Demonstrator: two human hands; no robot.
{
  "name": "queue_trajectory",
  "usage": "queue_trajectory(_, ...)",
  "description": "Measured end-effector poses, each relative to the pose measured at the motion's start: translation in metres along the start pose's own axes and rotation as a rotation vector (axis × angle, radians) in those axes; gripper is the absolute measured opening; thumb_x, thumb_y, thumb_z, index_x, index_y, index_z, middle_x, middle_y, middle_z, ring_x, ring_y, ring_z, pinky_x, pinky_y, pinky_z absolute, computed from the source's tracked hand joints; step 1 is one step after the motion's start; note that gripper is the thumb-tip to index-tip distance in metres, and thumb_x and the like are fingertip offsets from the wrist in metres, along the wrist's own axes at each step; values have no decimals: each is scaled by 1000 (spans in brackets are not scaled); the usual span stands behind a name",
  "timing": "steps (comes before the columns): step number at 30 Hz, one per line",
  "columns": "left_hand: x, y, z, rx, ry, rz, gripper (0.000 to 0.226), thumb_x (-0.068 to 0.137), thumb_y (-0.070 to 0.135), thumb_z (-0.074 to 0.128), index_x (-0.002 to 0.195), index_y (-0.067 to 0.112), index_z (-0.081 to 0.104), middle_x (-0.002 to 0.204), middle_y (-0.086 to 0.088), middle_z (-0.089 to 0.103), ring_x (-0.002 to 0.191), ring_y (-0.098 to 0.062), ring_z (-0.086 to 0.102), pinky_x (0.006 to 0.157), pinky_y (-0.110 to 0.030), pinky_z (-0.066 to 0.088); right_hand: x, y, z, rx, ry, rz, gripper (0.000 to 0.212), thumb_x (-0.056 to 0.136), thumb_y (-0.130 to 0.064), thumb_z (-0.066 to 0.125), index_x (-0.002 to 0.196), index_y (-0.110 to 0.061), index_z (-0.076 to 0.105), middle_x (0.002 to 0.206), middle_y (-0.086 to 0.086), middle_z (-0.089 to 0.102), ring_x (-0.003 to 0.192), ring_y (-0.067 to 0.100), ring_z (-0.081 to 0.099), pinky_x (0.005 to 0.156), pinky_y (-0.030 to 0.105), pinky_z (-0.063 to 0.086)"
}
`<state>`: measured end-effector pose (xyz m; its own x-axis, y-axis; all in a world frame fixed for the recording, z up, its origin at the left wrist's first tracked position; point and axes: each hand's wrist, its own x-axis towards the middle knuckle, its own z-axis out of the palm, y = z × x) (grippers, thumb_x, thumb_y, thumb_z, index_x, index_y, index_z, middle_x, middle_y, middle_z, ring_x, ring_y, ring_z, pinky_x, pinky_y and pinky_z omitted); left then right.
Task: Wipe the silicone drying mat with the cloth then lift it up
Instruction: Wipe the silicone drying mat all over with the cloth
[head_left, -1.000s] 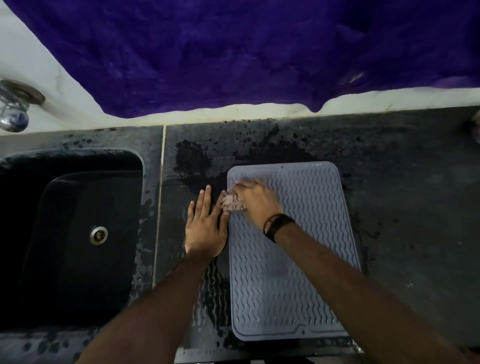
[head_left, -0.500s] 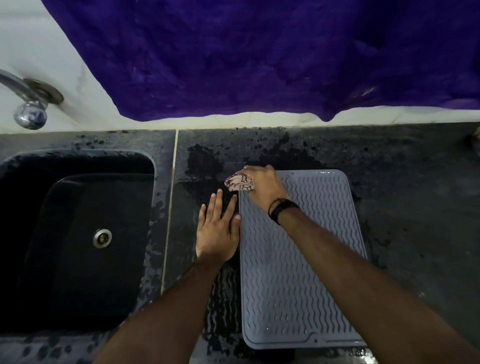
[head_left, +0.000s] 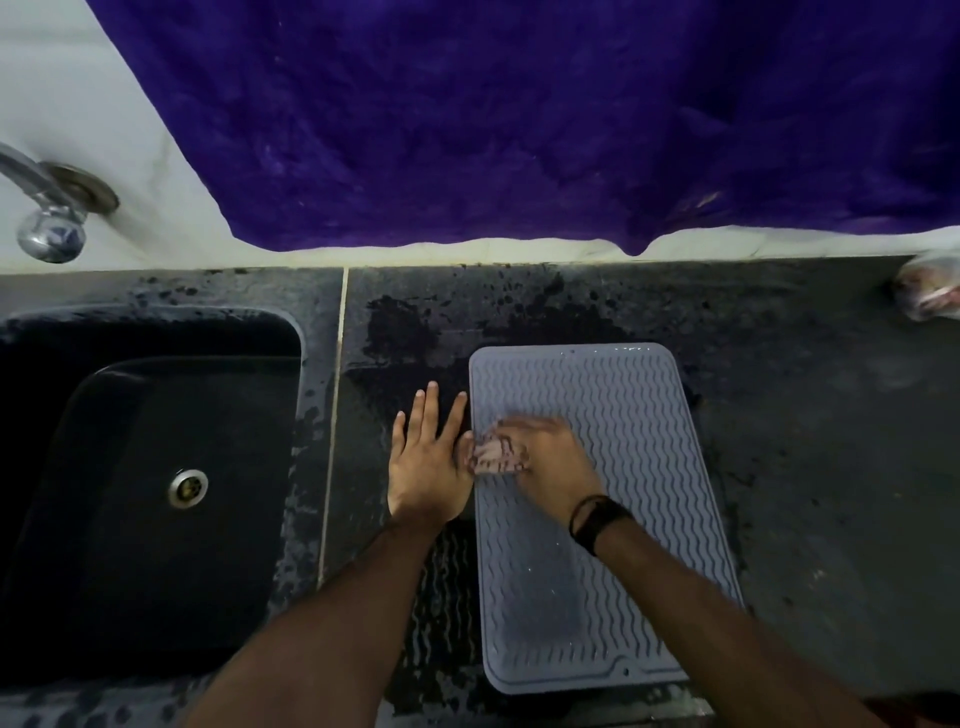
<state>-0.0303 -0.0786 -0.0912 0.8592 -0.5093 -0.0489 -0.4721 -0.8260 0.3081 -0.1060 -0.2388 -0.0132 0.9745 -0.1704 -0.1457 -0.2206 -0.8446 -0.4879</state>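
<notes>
Head view: right hand (head_left: 545, 457) gripping cloth (head_left: 496, 453) scrubs silicone drying mat (head_left: 623, 441) on wet bench (head_left: 805, 467); flat, open left hand (head_left: 428, 467) beside it may let it skid.

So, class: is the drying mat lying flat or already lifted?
Flat. The drying mat lies spread on the wet counter, no edge raised; the right hand presses the cloth onto it.

Setting: home kitchen. Dark stone counter (head_left: 805, 467), wet; black inset sink (head_left: 156, 519) left; chrome tap (head_left: 49, 228) on far wall.
</notes>
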Motion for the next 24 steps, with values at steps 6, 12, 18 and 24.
queue_trajectory(6, 1, 1, 1, -20, 16, -15, 55, 109, 46, 24, 161, 31, 20, 171, -3, 5, 157, -19, -2, 127, -46, 5, 89, -12, -16, -53, 65, -4, 53, 80, 1, 59, 129, -21, 59, 138, 0, 56, 124, 24, 50, 112, 36, 34)
queue_trajectory(12, 1, 1, 3, 3, 16, -18, 53, 108, 44, 28, 159, 29, 29, 171, -4, 6, 157, -20, 0, 127, -46, 6, 67, -4, -5, -96, -51, -46, 57, 81, -1, 55, 135, -20, 54, 146, 3, 48, 137, 20, 39, 116, 31, 16)
queue_trajectory(18, -1, -1, 2, 15, 25, 3, 55, 109, 43, 25, 162, 30, 19, 171, -6, 4, 157, -21, 0, 126, -49, 9, -19, 0, 7, -50, -93, -30, 63, 81, -1, 60, 139, -24, 49, 149, -4, 44, 129, 24, 41, 113, 32, 27)
queue_trajectory(24, 0, 0, 4, 16, 45, -17, 56, 107, 46, 23, 160, 31, 25, 170, -5, 8, 157, -20, 3, 126, -48, 10, 15, 5, -6, -12, 57, 12, 60, 79, -1, 63, 132, -27, 55, 138, -4, 56, 125, 20, 46, 108, 30, 32)
